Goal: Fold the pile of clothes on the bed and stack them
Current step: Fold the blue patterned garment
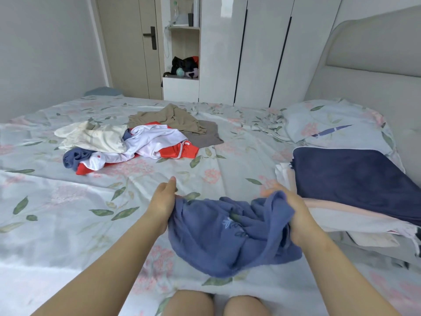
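This looks like the step of opening out one piece before folding it. The left hand (163, 201) grips the left edge of the blue garment (227, 238), and the right hand (296, 215) clutches its bunched right edge. The garment is crumpled and soft with a pale printed motif, and it sags onto the bed (68, 224). Next it likely needs spreading flat. The unfolded pile (127, 142) lies beyond the garment to its left, and the folded stack (355, 179) sits just to its right.

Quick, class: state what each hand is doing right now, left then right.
Left hand: grips the left edge of the blue garment.
Right hand: grips the same garment's bunched right edge.
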